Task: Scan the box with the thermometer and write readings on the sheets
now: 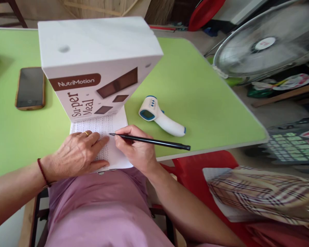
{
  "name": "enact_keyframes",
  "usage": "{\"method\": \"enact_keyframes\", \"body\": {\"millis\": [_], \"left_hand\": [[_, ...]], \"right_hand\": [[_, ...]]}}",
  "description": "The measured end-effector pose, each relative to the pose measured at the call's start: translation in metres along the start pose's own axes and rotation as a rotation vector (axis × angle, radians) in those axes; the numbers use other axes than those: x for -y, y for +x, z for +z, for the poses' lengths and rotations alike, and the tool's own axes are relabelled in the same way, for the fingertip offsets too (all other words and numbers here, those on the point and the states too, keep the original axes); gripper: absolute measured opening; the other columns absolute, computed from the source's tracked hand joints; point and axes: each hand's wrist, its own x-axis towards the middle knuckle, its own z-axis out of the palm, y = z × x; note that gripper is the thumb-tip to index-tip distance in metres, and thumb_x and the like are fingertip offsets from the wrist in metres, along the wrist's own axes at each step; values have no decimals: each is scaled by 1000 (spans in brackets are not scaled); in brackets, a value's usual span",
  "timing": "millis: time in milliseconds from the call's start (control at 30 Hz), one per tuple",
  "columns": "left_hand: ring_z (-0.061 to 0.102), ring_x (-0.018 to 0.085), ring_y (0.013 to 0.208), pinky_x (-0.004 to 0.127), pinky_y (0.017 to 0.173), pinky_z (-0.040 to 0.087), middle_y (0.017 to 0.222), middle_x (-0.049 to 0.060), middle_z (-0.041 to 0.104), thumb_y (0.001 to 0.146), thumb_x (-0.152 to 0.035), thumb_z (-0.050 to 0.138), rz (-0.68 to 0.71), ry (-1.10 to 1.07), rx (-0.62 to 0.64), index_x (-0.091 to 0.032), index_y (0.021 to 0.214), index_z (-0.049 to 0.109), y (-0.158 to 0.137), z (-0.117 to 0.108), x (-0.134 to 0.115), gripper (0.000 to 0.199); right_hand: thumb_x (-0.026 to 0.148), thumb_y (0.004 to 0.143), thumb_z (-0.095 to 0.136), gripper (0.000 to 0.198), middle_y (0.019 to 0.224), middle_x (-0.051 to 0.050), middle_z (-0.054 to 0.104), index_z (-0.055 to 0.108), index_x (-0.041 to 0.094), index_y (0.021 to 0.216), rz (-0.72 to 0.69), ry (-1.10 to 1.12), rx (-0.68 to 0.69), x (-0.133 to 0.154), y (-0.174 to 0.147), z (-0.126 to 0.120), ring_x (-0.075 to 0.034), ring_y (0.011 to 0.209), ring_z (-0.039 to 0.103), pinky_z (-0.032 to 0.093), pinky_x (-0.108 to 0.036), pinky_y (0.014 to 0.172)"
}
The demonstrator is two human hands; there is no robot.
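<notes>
My right hand (136, 147) grips a black pen (154, 141) between thumb and fingers, its tip close to the written lines on a white paper (119, 156). Whether the tip touches the sheet I cannot tell. Flat on the left part of the paper lies my left hand (79, 152), fingers stretched out and apart, with a ring and a dark red wrist cord. Rows of small handwriting show around its fingers. A tall white NutriMotion box (100, 44) stands at the far end of the paper and hides what is behind it.
To the right of the box, a white and blue infrared thermometer (161, 116) rests on the green table (208, 103). A phone (30, 88) in a brown case lies at the left. Beyond the right edge are a fan (262, 44) and a plaid bag (262, 195) on a red chair (195, 171).
</notes>
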Motion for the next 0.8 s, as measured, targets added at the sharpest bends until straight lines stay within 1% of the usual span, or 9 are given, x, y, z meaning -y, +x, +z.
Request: {"method": "enact_keyframes", "body": {"millis": [133, 233, 433, 567, 667, 800], "left_hand": [[57, 22, 63, 35, 53, 41, 84, 6, 62, 101, -56, 37, 0, -5, -8, -9, 119, 59, 1, 0, 0, 55], [57, 21, 63, 34, 53, 41, 84, 6, 62, 101, -57, 37, -8, -10, 15, -11, 118, 60, 1, 0, 0, 54], [57, 21, 62, 34, 52, 40, 83, 6, 62, 102, -57, 36, -2, -7, 17, -11, 119, 59, 2, -1, 0, 54], [56, 20, 61, 34, 51, 41, 82, 6, 61, 102, -56, 34, -1, 2, 14, -11, 118, 60, 2, -1, 0, 55], [56, 21, 61, 34, 52, 41, 82, 6, 61, 102, -57, 34, 1, -1, 7, -11, 117, 60, 2, -1, 1, 55], [55, 20, 61, 32, 52, 40, 82, 7, 61, 102, -57, 34, 2, -7, 11, -10, 117, 61, 1, -1, 1, 55]], "right_hand": [[19, 83, 61, 4, 67, 2, 68, 63, 20, 79, -19, -31, 16, -1, 0, 0, -9, 52, 56, 47, -20, 52], [20, 83, 60, 4, 69, 1, 69, 62, 20, 80, -41, -44, 22, -1, 0, 1, -9, 53, 56, 48, -21, 53], [16, 82, 60, 5, 66, 3, 67, 61, 20, 79, -68, -41, 2, -1, 0, 0, -8, 52, 55, 46, -19, 52], [17, 82, 61, 5, 65, 3, 66, 62, 20, 78, -28, -19, 15, -1, -1, 0, -8, 52, 54, 45, -20, 51], [20, 83, 61, 5, 64, 3, 66, 62, 20, 79, 24, -1, -9, -1, -2, -1, -9, 52, 54, 45, -21, 51], [19, 82, 60, 5, 66, 3, 66, 62, 20, 78, 31, -28, -11, -2, -2, 0, -9, 52, 53, 45, -21, 52]]}}
